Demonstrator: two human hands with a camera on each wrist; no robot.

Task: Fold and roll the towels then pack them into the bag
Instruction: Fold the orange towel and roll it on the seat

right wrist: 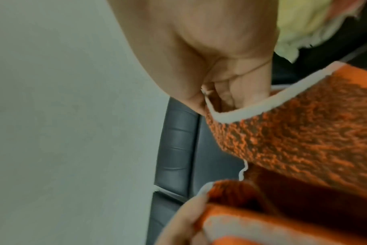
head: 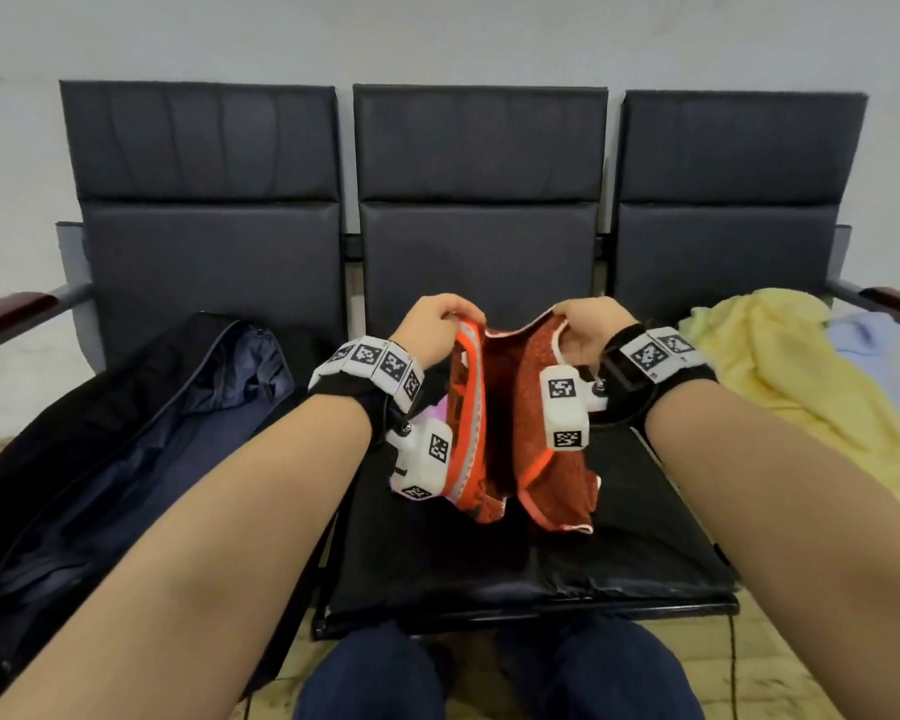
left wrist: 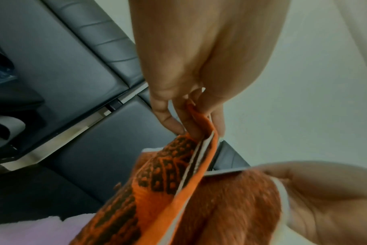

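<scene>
My fingers (left wrist: 179, 122) pinch the orange towel (head: 510, 423) for its first fold; yellow towel (head: 780, 356) waits, bag (head: 126, 433) unpacked

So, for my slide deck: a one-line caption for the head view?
Both hands, left hand and right hand, hold an orange towel up over the middle seat.

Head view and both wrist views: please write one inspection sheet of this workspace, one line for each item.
Surface: black middle seat of a three-seat bench.
Job's things: orange towel held up above the seat; open dark bag on the left seat.
Clutter: yellow towel and pale blue cloth on the right seat.
Grippers: left hand and right hand each pinch a top corner.
Cables: thin black cable by the seat's right front.
Surroundings: pale wall.
</scene>
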